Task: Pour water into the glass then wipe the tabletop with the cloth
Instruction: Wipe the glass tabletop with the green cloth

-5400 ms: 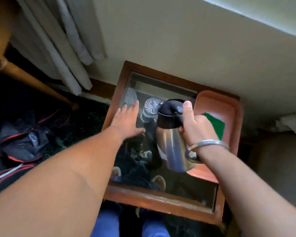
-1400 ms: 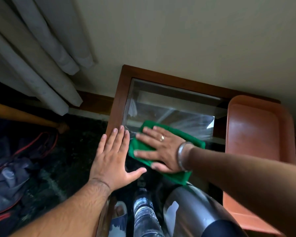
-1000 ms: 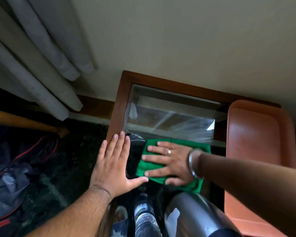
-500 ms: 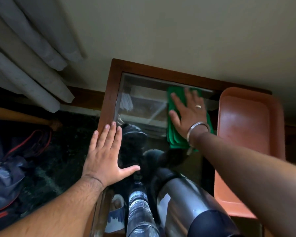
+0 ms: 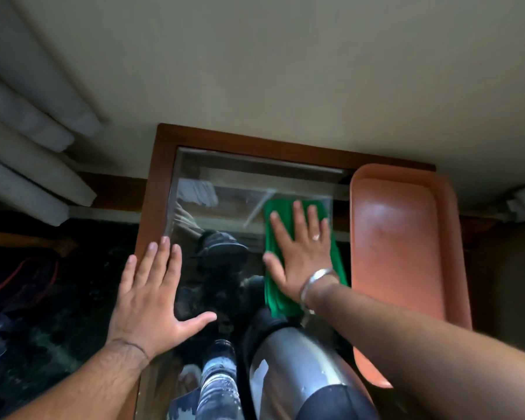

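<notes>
Two hands lie flat on the desk point(image 5: 155, 189), which I see from above as a small square top: a dark wooden frame around a glass pane that mirrors the room. My right hand point(image 5: 300, 253) presses palm-down on the green cloth point(image 5: 273, 295), fingers point(image 5: 297, 216) spread and straight, gripping nothing; it wears a ring and a metal bangle point(image 5: 315, 283) at the wrist. That cloth lies on the glass just left of the tray point(image 5: 400, 253), an orange plastic one (nothing in it) that takes up the whole right side of the desk and runs from the wall to the near edge.

My left hand point(image 5: 152, 301) rests well to the left of the tray, on the left edge of the pane where glass meets wood, fingers open and stretched out, thumb splayed toward the middle, holding nothing.

Nearer to me than the cloth and left of the tray's near end stands the steel jug point(image 5: 300, 371) with its dark top, and touching or just beside it on its left is the glass point(image 5: 219, 380), clear and speckled with drops; I cannot tell how full it is.

Beyond the tray the desk sits against a plain pale wall point(image 5: 285, 71). Far to the left of the tray hang grey-white curtain folds point(image 5: 34, 140), and below them is a dark floor point(image 5: 58, 328) with dark fabric edged in red.
</notes>
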Action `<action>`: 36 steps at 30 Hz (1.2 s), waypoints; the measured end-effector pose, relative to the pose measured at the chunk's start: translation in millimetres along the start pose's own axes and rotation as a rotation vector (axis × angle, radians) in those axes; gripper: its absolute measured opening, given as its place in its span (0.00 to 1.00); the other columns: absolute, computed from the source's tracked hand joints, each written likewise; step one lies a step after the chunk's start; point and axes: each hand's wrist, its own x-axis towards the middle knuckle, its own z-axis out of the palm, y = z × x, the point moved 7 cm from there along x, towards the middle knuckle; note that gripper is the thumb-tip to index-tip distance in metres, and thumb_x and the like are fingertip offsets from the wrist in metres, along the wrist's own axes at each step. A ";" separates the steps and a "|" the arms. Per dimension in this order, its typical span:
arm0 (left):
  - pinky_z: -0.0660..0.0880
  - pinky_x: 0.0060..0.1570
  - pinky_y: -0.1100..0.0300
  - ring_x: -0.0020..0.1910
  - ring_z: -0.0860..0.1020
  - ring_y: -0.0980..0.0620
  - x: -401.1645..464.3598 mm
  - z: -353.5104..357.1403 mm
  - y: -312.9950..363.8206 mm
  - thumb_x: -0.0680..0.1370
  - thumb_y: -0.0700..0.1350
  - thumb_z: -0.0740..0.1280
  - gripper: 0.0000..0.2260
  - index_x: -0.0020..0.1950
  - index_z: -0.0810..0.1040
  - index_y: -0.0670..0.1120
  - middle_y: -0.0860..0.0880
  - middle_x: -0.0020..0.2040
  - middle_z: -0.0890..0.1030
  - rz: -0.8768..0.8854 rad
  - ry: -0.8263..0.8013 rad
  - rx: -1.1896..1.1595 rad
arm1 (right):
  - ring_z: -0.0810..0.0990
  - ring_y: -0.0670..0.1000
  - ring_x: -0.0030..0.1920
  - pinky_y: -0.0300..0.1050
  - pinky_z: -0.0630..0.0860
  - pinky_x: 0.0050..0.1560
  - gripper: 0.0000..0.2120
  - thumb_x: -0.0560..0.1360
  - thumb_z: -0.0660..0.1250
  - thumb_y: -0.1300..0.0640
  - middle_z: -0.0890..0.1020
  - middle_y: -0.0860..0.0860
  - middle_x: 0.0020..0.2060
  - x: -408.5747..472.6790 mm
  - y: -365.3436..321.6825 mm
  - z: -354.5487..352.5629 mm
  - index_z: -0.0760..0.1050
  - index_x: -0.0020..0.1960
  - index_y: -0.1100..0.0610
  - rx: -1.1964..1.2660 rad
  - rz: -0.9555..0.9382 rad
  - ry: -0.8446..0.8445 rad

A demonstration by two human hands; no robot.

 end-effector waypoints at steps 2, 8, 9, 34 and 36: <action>0.51 0.78 0.37 0.82 0.52 0.41 -0.2 0.5 -0.2 0.66 0.83 0.54 0.59 0.82 0.53 0.41 0.40 0.83 0.53 0.004 0.005 0.002 | 0.52 0.66 0.77 0.67 0.52 0.73 0.36 0.72 0.55 0.33 0.56 0.57 0.78 -11.4 7.7 2.8 0.57 0.77 0.43 0.002 -0.109 -0.020; 0.51 0.78 0.37 0.82 0.51 0.41 1.3 1.2 1.2 0.66 0.82 0.54 0.59 0.82 0.51 0.41 0.41 0.84 0.51 0.007 0.012 -0.002 | 0.47 0.68 0.76 0.65 0.44 0.73 0.35 0.74 0.50 0.35 0.51 0.62 0.78 48.5 26.9 -17.2 0.52 0.79 0.46 0.086 0.375 0.005; 0.51 0.78 0.37 0.82 0.51 0.41 1.6 0.7 1.8 0.66 0.82 0.54 0.59 0.82 0.52 0.41 0.41 0.84 0.51 0.010 0.006 -0.002 | 0.49 0.69 0.76 0.65 0.44 0.73 0.35 0.73 0.50 0.36 0.53 0.62 0.78 44.2 1.6 -16.3 0.54 0.78 0.47 0.078 0.137 0.024; 0.50 0.77 0.41 0.81 0.52 0.43 0.8 -5.9 3.1 0.65 0.83 0.55 0.61 0.82 0.53 0.39 0.40 0.82 0.55 0.024 0.034 -0.022 | 0.60 0.64 0.74 0.62 0.57 0.70 0.29 0.76 0.50 0.39 0.64 0.56 0.76 119.3 -85.9 -32.7 0.59 0.76 0.43 -0.144 -0.434 0.047; 0.51 0.77 0.40 0.81 0.53 0.42 0.8 -6.4 1.7 0.63 0.84 0.55 0.62 0.81 0.54 0.39 0.39 0.82 0.55 0.032 0.046 -0.027 | 0.60 0.65 0.74 0.65 0.54 0.72 0.29 0.74 0.56 0.40 0.65 0.56 0.76 34.5 -114.8 -10.1 0.62 0.75 0.44 -0.100 -0.896 -0.066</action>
